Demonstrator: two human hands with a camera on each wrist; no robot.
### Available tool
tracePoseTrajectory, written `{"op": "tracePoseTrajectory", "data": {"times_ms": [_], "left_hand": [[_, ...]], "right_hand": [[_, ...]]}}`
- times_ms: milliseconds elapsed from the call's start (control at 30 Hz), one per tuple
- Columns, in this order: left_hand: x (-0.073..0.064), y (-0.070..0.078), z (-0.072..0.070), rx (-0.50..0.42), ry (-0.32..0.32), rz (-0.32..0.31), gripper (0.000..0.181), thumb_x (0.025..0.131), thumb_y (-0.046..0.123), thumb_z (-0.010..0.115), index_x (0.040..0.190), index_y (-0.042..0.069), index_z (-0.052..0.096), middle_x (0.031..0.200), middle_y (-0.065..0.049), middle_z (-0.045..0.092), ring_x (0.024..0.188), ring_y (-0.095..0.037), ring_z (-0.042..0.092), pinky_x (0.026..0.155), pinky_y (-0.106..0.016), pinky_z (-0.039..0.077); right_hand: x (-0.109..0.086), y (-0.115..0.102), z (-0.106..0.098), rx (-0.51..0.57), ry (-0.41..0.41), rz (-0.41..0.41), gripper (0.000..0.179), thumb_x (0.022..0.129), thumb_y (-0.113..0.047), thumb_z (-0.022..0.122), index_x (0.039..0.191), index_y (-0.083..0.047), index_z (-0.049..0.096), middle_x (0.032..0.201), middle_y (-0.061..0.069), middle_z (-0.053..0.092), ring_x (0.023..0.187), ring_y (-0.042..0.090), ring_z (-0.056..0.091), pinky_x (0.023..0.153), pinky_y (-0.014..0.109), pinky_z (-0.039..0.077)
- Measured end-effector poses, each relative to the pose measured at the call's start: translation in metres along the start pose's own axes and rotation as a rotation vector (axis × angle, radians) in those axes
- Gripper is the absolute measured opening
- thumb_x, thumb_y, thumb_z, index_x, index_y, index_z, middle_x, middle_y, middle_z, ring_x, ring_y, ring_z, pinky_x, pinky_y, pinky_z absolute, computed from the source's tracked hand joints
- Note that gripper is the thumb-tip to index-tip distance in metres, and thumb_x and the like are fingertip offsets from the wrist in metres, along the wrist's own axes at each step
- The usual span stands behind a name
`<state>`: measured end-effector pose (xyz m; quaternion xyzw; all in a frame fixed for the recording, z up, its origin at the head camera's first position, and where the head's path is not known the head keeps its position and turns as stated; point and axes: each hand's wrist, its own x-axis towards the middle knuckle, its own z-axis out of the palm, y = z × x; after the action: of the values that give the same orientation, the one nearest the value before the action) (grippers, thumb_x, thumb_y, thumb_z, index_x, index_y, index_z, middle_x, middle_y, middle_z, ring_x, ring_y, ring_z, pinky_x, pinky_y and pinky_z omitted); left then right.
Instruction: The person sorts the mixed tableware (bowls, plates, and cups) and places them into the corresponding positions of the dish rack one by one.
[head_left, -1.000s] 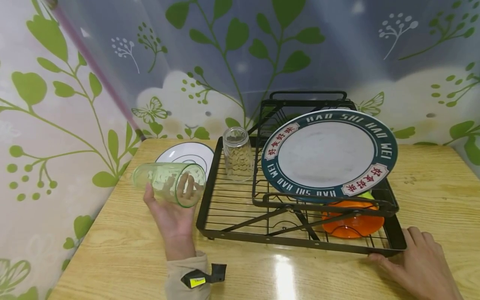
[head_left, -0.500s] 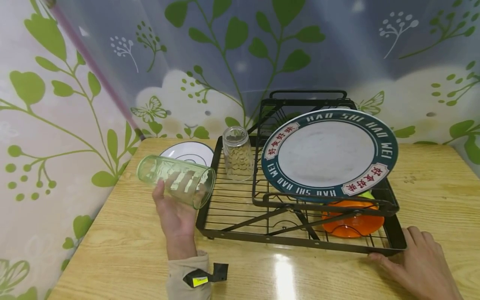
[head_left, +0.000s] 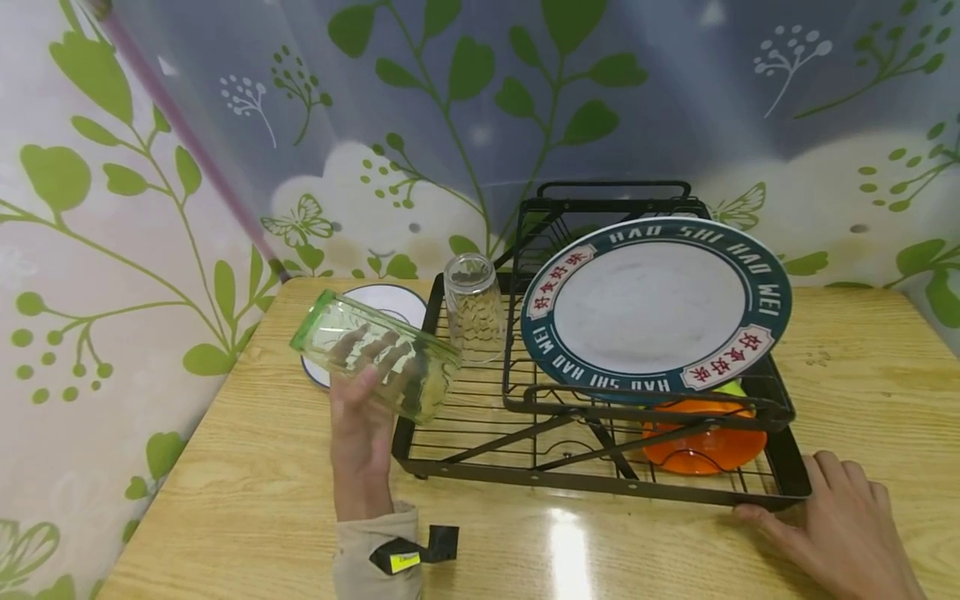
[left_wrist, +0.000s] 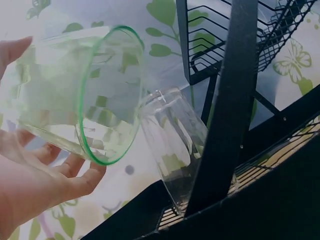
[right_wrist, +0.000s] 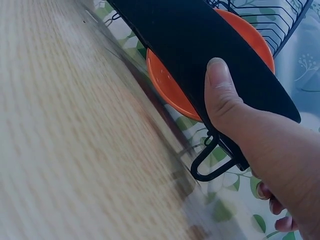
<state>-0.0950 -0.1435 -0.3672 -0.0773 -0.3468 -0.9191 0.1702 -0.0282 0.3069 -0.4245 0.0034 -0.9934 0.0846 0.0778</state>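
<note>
My left hand holds a green drinking glass on its side, thumb on the near side and fingers seen through it from behind. The glass slants, its mouth lower and to the right, over the left part of a black dish rack. In the left wrist view the round green rim of the glass faces a clear glass, which stands upside down in the rack. My right hand grips the rack's front right corner; the right wrist view shows its thumb flat against the black side panel.
A large plate with a dark green lettered rim leans on the rack's upper tier. Below it lies an orange bowl. A white saucer rests on the wooden table, left of the rack. A patterned wall covering stands behind.
The green glass has moved right, from above the saucer to over the rack's left edge, and its mouth end now tips lower. The right hand stays at the rack corner.
</note>
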Motion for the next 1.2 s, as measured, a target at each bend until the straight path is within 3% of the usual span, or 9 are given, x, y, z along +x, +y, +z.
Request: {"op": "tracePoseTrajectory", "data": {"times_ms": [167,467,800,1033,1200], "left_hand": [[-0.001,-0.001,0.001,0.142,-0.014,-0.035,0.055,0.079,-0.003,0.064,0.129,0.011,0.045,0.123,-0.012,0.059,0.111,-0.027,0.058,0.1,-0.042,0.045],[-0.006,-0.004,0.002,0.374,-0.083,-0.088,0.082,0.073,-0.014,0.059,0.146,0.015,0.036,0.134,-0.008,0.052,0.124,-0.025,0.05,0.105,-0.04,0.039],[-0.006,-0.01,0.002,0.58,-0.141,-0.156,0.092,0.071,-0.015,0.072,0.148,0.019,0.034,0.145,-0.004,0.043,0.134,-0.023,0.04,0.11,-0.045,0.029],[-0.007,-0.017,0.004,0.705,-0.113,-0.201,0.086,0.071,-0.008,0.079,0.143,0.022,0.042,0.135,-0.003,0.054,0.124,-0.022,0.051,0.104,-0.045,0.037],[-0.007,-0.024,0.006,0.727,-0.123,-0.21,0.084,0.069,-0.006,0.081,0.14,0.021,0.044,0.132,-0.005,0.056,0.121,-0.024,0.052,0.1,-0.046,0.041]], "right_hand": [[0.001,0.0,0.0,-0.002,-0.011,0.006,0.099,0.062,-0.072,0.073,0.101,0.016,0.05,0.09,0.031,0.048,0.084,0.047,0.042,0.074,0.064,0.032],[0.001,0.002,0.001,0.018,-0.002,0.002,0.096,0.062,-0.07,0.075,0.1,0.014,0.05,0.089,0.029,0.048,0.084,0.048,0.042,0.073,0.064,0.031],[0.002,-0.001,-0.001,0.036,-0.035,-0.002,0.095,0.065,-0.067,0.075,0.102,0.016,0.049,0.09,0.029,0.048,0.086,0.048,0.042,0.073,0.062,0.032],[0.002,0.0,0.0,0.04,-0.047,0.007,0.096,0.065,-0.068,0.075,0.104,0.016,0.049,0.091,0.031,0.049,0.086,0.048,0.043,0.073,0.062,0.032],[0.002,0.0,0.0,0.043,-0.051,0.007,0.094,0.066,-0.068,0.074,0.103,0.015,0.049,0.089,0.03,0.049,0.085,0.047,0.043,0.072,0.061,0.032]]}}
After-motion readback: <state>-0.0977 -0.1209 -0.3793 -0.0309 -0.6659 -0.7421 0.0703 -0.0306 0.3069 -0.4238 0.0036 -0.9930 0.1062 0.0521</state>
